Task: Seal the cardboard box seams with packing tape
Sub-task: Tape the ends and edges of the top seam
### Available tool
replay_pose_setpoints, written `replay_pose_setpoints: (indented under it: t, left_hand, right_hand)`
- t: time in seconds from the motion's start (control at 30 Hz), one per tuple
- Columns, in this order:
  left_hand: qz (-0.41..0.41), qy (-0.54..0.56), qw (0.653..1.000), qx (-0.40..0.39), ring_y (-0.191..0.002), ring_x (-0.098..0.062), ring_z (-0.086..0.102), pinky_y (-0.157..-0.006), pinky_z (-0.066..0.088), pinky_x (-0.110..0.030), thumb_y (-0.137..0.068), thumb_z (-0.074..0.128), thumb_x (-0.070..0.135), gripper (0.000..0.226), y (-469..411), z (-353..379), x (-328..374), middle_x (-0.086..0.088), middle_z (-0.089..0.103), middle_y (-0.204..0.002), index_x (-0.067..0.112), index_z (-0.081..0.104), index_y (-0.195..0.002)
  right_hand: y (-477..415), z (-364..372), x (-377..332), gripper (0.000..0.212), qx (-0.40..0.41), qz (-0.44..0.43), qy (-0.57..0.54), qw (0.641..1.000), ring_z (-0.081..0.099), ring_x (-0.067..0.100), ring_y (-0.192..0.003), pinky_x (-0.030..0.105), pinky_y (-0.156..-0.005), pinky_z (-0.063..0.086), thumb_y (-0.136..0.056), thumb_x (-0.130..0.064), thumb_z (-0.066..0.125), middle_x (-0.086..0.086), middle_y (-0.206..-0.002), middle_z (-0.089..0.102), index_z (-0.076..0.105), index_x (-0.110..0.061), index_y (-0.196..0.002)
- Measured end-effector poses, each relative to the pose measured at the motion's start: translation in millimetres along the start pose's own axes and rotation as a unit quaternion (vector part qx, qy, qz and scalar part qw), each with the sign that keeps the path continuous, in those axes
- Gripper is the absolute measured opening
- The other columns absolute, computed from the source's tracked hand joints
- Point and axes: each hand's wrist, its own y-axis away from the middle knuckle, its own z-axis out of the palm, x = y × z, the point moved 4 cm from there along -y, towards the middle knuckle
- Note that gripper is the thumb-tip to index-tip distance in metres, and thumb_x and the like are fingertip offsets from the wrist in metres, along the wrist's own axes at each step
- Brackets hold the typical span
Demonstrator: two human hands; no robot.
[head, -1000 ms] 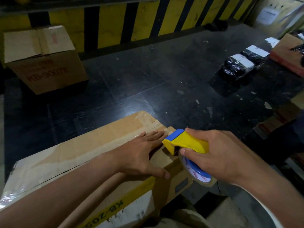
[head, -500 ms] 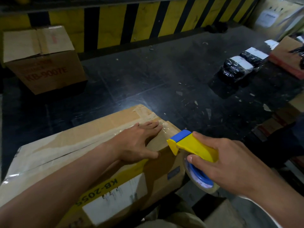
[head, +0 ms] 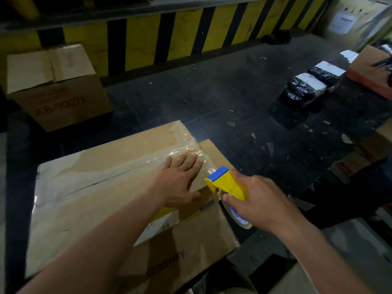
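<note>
We see the cardboard box (head: 91,209) lying in the near foreground on a dark, scuffed surface (head: 212,98), its top face turned up toward us and its front side bearing a white label and a yellow band. A strip of clear packing tape (head: 148,161) runs along the top seam toward the box's far right corner, where it crosses older, wrinkled tape.

The left hand (head: 178,183) lies flat on the box top at the right end of that seam. Its fingers are straight and close together on the glossy tape, and its thumb is spread out toward the box's front edge.

Just beside it, at the box's right edge, the right hand (head: 263,204) grips a yellow tape dispenser (head: 228,184) with a blue tip. Its fingers are curled round the handle and the thumb lies on top. The tape roll (head: 241,219) hangs under the hand, partly hidden by it. A band of clear tape stretches from the dispenser's tip to the box top.

Well apart, at the far left, stands a second cardboard box (head: 59,92) with red lettering. At the far right lie two black wrapped parcels (head: 307,85) with white labels, beside an open reddish carton (head: 371,71). Small paper scraps dot the dark surface, and a yellow-and-black striped barrier (head: 180,28) closes the background.
</note>
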Motion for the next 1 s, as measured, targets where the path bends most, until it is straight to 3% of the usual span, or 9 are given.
replay_pose_setpoints:
  t: [0.27,0.43,0.57,0.63,0.77,1.0]
  left_hand:
    - [-0.014,-0.016,0.999,0.024,-0.156,-0.028,-0.010,-0.123,-0.008,-0.057,-0.076,0.016,0.074,0.095,-7,31,-1,0.000,-0.007,-0.171,0.037,0.000,-0.162]
    - [0.004,-0.006,1.000,0.024,-0.156,-0.031,-0.008,-0.122,-0.009,-0.060,-0.075,0.020,0.069,0.097,-10,26,0,-0.004,-0.003,-0.171,0.030,0.007,-0.163]
    - [0.003,0.102,0.993,0.064,-0.157,-0.019,0.003,-0.125,-0.004,-0.049,-0.095,0.013,0.056,0.073,-31,14,-4,0.000,0.013,-0.170,0.028,0.019,-0.162]
    - [-0.014,0.085,0.993,0.079,-0.157,-0.019,0.000,-0.125,-0.004,-0.047,-0.106,0.014,0.048,0.060,-48,16,-4,-0.001,0.009,-0.171,0.028,0.012,-0.163]
    - [-0.021,0.016,0.997,0.067,-0.156,-0.023,-0.012,-0.124,-0.008,-0.051,-0.104,0.003,0.049,0.061,-56,30,-3,-0.003,-0.007,-0.171,0.031,-0.001,-0.162]
    - [-0.023,0.006,0.997,0.071,-0.156,-0.022,-0.013,-0.124,-0.009,-0.050,-0.105,0.005,0.052,0.062,-57,32,-6,-0.003,-0.007,-0.171,0.030,-0.003,-0.162]
  right_hand:
    - [-11,49,26,0.069,-0.005,0.038,0.009,0.999,0.055,0.029,-0.090,0.036,-0.071,0.045,-0.091,-0.054,0.054,0.005,-0.093,0.049,0.027,-0.037,-0.153]
    - [-11,60,37,0.067,0.015,0.045,0.002,0.999,0.054,0.024,-0.081,0.039,-0.071,0.050,-0.091,-0.054,0.052,0.001,-0.088,0.046,0.026,-0.041,-0.152]
    - [-10,62,39,0.067,0.021,0.041,0.010,0.999,0.051,0.023,-0.080,0.036,-0.066,0.045,-0.092,-0.053,0.053,0.000,-0.087,0.044,0.025,-0.042,-0.152]
    - [-10,64,40,0.067,0.023,0.041,0.016,0.999,0.050,0.023,-0.078,0.035,-0.064,0.043,-0.091,-0.053,0.053,0.000,-0.088,0.044,0.024,-0.043,-0.151]
    - [-9,66,46,0.069,0.022,0.049,-0.001,0.999,0.053,0.025,-0.081,0.040,-0.069,0.050,-0.091,-0.057,0.052,0.001,-0.089,0.045,0.022,-0.044,-0.151]
    - [-1,66,45,0.071,0.024,0.058,-0.021,0.998,0.053,0.026,-0.088,0.039,-0.072,0.049,-0.091,-0.058,0.052,0.004,-0.095,0.047,0.019,-0.044,-0.153]
